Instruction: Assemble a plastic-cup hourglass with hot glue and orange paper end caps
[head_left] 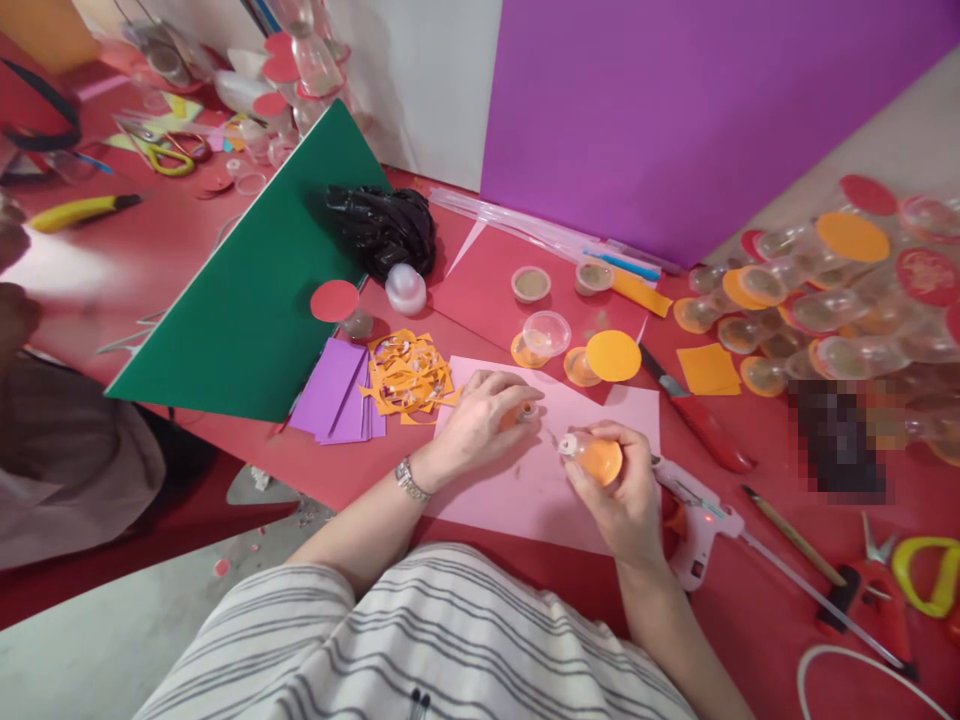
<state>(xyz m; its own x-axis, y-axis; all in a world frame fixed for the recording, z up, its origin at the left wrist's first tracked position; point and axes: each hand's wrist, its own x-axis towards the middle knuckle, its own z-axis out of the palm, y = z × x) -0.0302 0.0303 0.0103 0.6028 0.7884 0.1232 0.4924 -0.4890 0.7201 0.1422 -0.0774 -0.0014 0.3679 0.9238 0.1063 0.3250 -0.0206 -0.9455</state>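
My right hand (626, 480) is closed around a see-through plastic cup (596, 457) with an orange disc on its wide end; its narrow end points left. My left hand (487, 425) curls over a similar small cup (527, 410), mostly hidden by the fingers, with its narrow end pointing right. Both hands are above a pink sheet (480, 505), and the two cup ends face each other, apart. Beyond them stand a cup with an orange disc (613, 356) on top and a see-through cup (547, 334) on an orange base.
A glue gun (701, 530) with a lit red light lies right, near a red-handled cutter (709, 430) and pliers (874, 590). Orange scraps (409, 372), purple cards (341, 390) and a green board (255, 290) are left. Joined cups (847, 300) crowd the right. Another person sits at left.
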